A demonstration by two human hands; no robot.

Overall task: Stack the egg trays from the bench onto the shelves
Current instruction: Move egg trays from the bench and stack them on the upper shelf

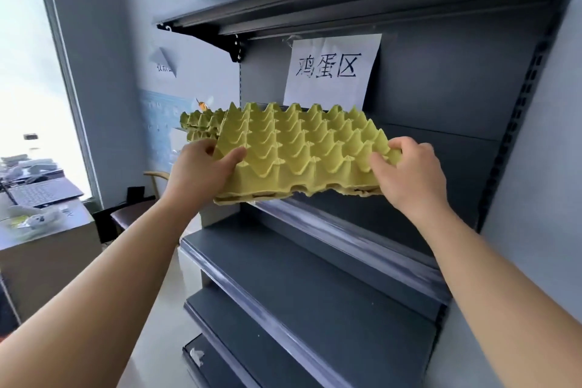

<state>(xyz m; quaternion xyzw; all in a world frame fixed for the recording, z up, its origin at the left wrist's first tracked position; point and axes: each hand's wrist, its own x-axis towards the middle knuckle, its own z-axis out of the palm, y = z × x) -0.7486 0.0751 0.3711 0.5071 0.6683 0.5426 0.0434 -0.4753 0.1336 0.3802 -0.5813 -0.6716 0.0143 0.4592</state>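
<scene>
A yellow-green pulp egg tray (302,148) is held in the air in front of a dark grey shelf unit, its near edge toward me. My left hand (201,173) grips its near left corner, thumb on top. My right hand (409,176) grips its near right corner. The tray hangs level with a shelf (346,230) just under a white paper sign. Behind its left side lies another stack of egg trays (200,123), partly hidden.
The white paper sign (330,68) hangs on the shelf's back panel. Lower grey shelves (283,277) step out toward me. At left stand a desk with a laptop (41,192), a box and a chair (135,211) by the window.
</scene>
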